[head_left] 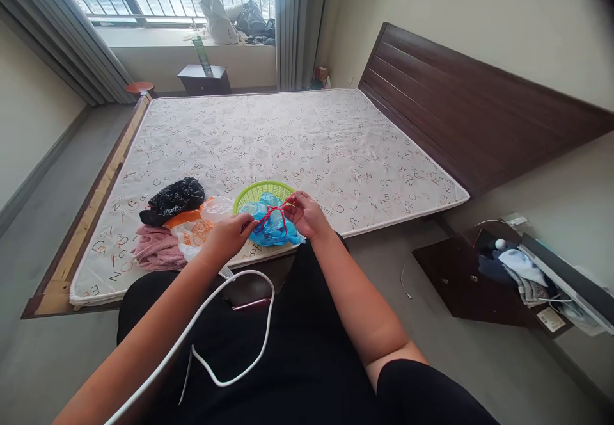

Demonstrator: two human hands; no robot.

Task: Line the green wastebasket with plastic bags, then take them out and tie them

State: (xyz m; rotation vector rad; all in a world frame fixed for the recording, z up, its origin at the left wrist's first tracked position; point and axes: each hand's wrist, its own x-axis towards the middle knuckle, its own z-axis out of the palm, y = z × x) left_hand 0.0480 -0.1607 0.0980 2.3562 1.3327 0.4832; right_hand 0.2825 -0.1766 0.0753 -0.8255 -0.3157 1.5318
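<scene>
Because the red string (274,209) looked light and limp, I judged it best held either side of its middle; at frame centre, over the blue plastic bag (272,237), left hand (231,234) and right hand (308,216) each pinched it.

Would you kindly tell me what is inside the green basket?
Crumpled blue plastic shows across the front of the green basket, whose back wall is visible. The plastic hides much of the inside, so anything beneath cannot be seen.
</scene>
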